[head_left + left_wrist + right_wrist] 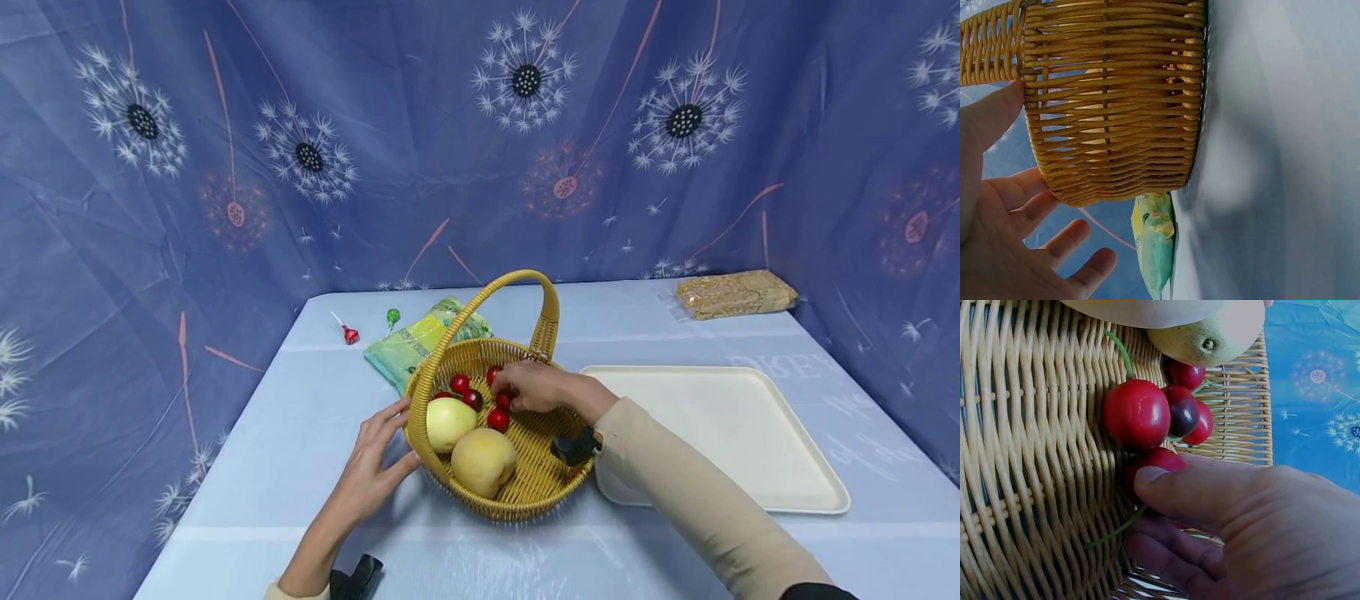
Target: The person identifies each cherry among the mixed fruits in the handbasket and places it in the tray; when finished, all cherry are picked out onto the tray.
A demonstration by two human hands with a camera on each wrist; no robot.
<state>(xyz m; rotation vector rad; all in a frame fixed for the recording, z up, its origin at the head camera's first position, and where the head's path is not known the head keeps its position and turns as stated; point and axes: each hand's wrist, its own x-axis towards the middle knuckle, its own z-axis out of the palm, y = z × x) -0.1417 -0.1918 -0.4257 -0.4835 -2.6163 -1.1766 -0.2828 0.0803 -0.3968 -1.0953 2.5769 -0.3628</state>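
A yellow wicker basket [525,467] with a tall arched handle stands on the table. My left hand [369,467] is spread against its left side, the thumb and some fingertips touching near the rim. In the left wrist view, the other fingers of the left hand [1029,212] stand free of the weave. My right hand [536,387] reaches down inside the basket. Its thumb and fingers pinch a red cherry [1159,465] with a green stem. Several other cherries [1137,415] lie beside it. A pale green apple-like fruit [448,423] and a yellow peach-like fruit [483,462] sit at the basket's left and front.
Right of the basket lies a cream tray [712,433], partly under the right forearm. Behind the basket is a green-yellow snack bag [420,337], with a red lollipop [349,335] and a green lollipop [393,317] nearby. A clear bag of grain-like food [735,294] lies back right.
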